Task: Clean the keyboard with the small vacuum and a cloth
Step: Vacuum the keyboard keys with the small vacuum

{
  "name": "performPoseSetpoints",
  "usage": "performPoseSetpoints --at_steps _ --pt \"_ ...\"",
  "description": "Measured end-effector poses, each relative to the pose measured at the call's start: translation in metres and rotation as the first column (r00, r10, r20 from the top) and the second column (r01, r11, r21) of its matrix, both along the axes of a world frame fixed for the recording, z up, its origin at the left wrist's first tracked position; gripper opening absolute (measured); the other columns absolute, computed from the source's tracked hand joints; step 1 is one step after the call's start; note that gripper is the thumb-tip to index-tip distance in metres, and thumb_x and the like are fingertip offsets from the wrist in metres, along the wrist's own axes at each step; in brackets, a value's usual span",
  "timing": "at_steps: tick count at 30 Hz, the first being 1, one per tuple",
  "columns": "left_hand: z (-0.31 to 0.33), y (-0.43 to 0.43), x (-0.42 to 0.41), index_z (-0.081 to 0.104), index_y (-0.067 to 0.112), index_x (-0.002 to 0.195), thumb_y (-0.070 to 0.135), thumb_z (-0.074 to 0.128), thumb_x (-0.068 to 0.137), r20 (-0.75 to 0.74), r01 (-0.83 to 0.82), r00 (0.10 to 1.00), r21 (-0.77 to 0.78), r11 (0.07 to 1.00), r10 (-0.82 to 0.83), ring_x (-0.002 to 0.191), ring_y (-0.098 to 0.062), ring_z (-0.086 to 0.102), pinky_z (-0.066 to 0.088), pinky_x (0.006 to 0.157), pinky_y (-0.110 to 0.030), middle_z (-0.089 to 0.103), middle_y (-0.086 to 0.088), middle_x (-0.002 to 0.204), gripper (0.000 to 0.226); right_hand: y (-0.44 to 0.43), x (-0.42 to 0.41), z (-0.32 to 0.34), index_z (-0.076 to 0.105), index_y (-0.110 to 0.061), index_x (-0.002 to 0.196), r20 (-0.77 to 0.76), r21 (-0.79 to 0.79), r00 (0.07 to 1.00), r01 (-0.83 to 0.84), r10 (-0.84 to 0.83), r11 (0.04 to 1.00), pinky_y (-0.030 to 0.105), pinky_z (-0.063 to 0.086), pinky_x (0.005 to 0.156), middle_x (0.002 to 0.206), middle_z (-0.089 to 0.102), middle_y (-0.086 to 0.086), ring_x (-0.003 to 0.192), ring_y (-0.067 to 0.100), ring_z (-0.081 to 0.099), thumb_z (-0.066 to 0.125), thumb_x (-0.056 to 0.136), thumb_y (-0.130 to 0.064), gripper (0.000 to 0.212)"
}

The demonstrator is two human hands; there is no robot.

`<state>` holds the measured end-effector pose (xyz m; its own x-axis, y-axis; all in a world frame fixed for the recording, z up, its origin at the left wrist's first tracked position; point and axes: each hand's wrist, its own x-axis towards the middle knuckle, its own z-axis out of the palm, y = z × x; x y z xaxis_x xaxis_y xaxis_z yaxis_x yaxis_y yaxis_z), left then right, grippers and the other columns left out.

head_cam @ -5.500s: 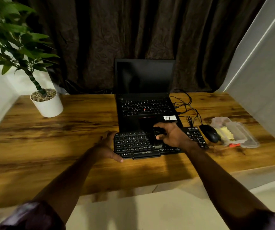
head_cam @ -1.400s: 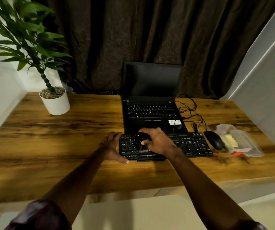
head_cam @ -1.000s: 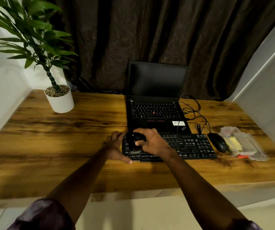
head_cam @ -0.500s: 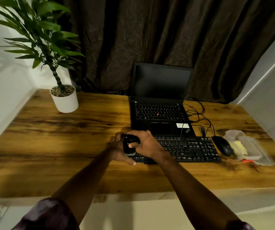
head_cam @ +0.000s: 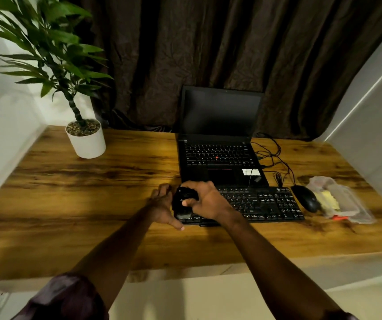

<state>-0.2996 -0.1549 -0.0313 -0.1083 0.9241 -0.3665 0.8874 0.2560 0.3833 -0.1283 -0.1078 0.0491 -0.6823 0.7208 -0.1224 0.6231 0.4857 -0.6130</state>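
Right hand [head_cam: 208, 202] curled round the small black vacuum [head_cam: 183, 199], thumb and fingers clasping its body so that its underside bears on the leftmost keys of the external keyboard [head_cam: 261, 204]; left hand [head_cam: 162, 204], fingers loosely extended, rests against the keyboard's end just beside the grip, apparently bracing it against sliding; well right of the grip, past the mouse [head_cam: 305, 197], a clear plastic tray [head_cam: 356, 211] holds a yellow item [head_cam: 328, 199], probably the cloth, not yet in use
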Motion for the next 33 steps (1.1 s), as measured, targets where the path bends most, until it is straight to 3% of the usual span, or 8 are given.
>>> performPoseSetpoints --at_steps 5,10,16,19,22,27,30,33 --pt "-0.001 -0.001 -0.001 -0.002 0.032 0.156 0.062 0.088 0.047 0.003 0.001 1.0 0.025 1.0 -0.001 0.143 -0.03 0.012 0.032 0.115 -0.045 0.004 0.002 0.157 0.145 -0.001 0.005 -0.007 0.06 -0.04 0.12 -0.028 -0.049 0.999 0.033 -0.034 0.998 0.04 0.059 0.086 0.113 0.065 0.0 0.106 0.016 0.063 0.073 0.084 -0.023 0.042" --pt "-0.001 0.0 0.0 -0.005 0.032 0.157 0.06 0.09 0.048 0.009 0.009 1.0 0.044 0.999 -0.009 0.143 -0.031 0.011 0.03 0.114 -0.042 0.003 0.0 0.158 0.147 0.018 0.032 -0.014 0.048 -0.054 0.127 0.049 -0.02 0.995 0.09 -0.089 0.996 0.045 0.056 0.093 0.126 0.056 0.004 0.112 0.02 0.061 0.073 0.082 -0.035 0.055" --pt "-0.003 0.001 -0.001 -0.006 0.033 0.157 0.062 0.088 0.047 0.006 0.005 1.0 0.027 1.0 -0.005 0.142 -0.031 0.013 0.032 0.114 -0.043 0.004 0.002 0.157 0.148 0.005 0.014 -0.009 0.057 -0.037 0.125 -0.012 -0.022 0.999 0.033 -0.034 0.999 0.042 0.057 0.092 0.115 0.066 0.002 0.108 0.017 0.063 0.074 0.084 -0.024 0.046" --pt "-0.004 0.001 -0.002 -0.005 0.033 0.157 0.063 0.087 0.045 0.006 -0.001 1.0 0.021 1.0 0.001 0.141 -0.03 0.014 0.033 0.113 -0.043 0.004 0.004 0.156 0.148 0.0 0.007 -0.014 0.058 -0.038 0.122 -0.023 -0.031 0.999 0.027 -0.028 0.999 0.043 0.056 0.093 0.113 0.067 0.0 0.111 0.018 0.061 0.073 0.084 -0.024 0.044" --pt "-0.004 0.001 -0.002 -0.004 0.036 0.156 0.063 0.088 0.044 0.013 -0.003 1.0 0.022 1.0 0.003 0.14 -0.03 0.015 0.035 0.112 -0.044 0.005 0.005 0.155 0.148 0.004 0.014 -0.016 0.065 -0.028 0.119 -0.061 -0.05 0.997 0.044 -0.047 0.998 0.036 0.056 0.093 0.109 0.07 -0.002 0.105 0.012 0.065 0.075 0.084 -0.016 0.039" --pt "-0.002 0.002 -0.002 -0.006 0.034 0.157 0.061 0.089 0.046 0.018 0.006 1.0 0.017 1.0 -0.006 0.143 -0.032 0.011 0.03 0.115 -0.043 0.002 0.003 0.158 0.148 0.016 0.035 -0.018 0.055 -0.054 0.122 0.01 -0.034 0.997 0.072 -0.071 0.997 0.046 0.055 0.095 0.12 0.062 0.001 0.115 0.02 0.059 0.074 0.081 -0.034 0.05" --pt "-0.002 0.002 -0.001 -0.005 0.033 0.157 0.062 0.089 0.046 0.006 0.006 1.0 0.024 1.0 -0.006 0.143 -0.033 0.012 0.029 0.115 -0.042 0.002 0.001 0.158 0.148 0.016 0.043 -0.014 0.06 -0.038 0.124 -0.019 -0.009 0.997 0.079 -0.08 0.997 0.042 0.055 0.096 0.118 0.066 0.0 0.113 0.016 0.061 0.076 0.083 -0.024 0.046" --pt "-0.002 0.003 -0.001 -0.006 0.033 0.157 0.061 0.09 0.046 0.019 0.0 1.0 0.018 1.0 -0.001 0.145 -0.033 0.009 0.029 0.116 -0.044 0.002 0.001 0.159 0.149 0.013 0.037 -0.013 0.06 -0.037 0.124 -0.044 -0.01 0.997 0.057 -0.057 0.998 0.041 0.054 0.097 0.117 0.068 0.001 0.113 0.017 0.061 0.075 0.084 -0.026 0.044"
